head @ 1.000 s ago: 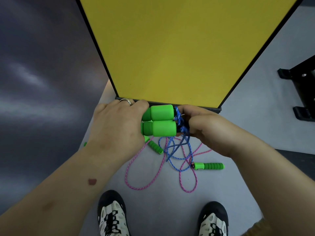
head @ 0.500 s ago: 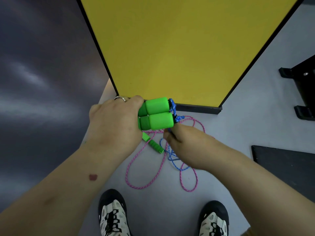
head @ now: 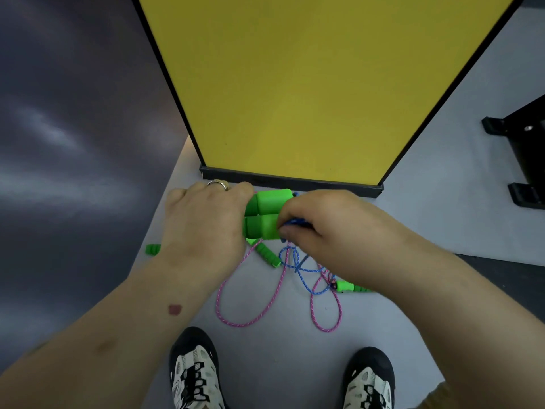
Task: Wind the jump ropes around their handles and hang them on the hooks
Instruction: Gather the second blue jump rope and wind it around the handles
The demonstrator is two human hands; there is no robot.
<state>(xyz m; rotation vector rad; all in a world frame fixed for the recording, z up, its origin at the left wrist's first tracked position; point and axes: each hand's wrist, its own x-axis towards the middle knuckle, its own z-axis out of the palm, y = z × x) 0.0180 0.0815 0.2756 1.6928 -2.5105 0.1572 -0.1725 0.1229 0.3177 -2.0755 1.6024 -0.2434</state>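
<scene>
Head view, looking down. Left hand (head: 203,222) grips two thick green foam handles (head: 267,214) held side by side, fingers curled round their left ends. Right hand (head: 321,228) fingers pinch blue braided rope (head: 296,222) against the handles' right end; the rest of the blue rope trails down to the grey floor (head: 442,219). Pink braided rope (head: 247,321) lies looped on the floor with slim ribbed green handles (head: 267,255) near it. Yellow panel (head: 309,84) stands just behind. Two sneakers (head: 193,376) at bottom.
</scene>
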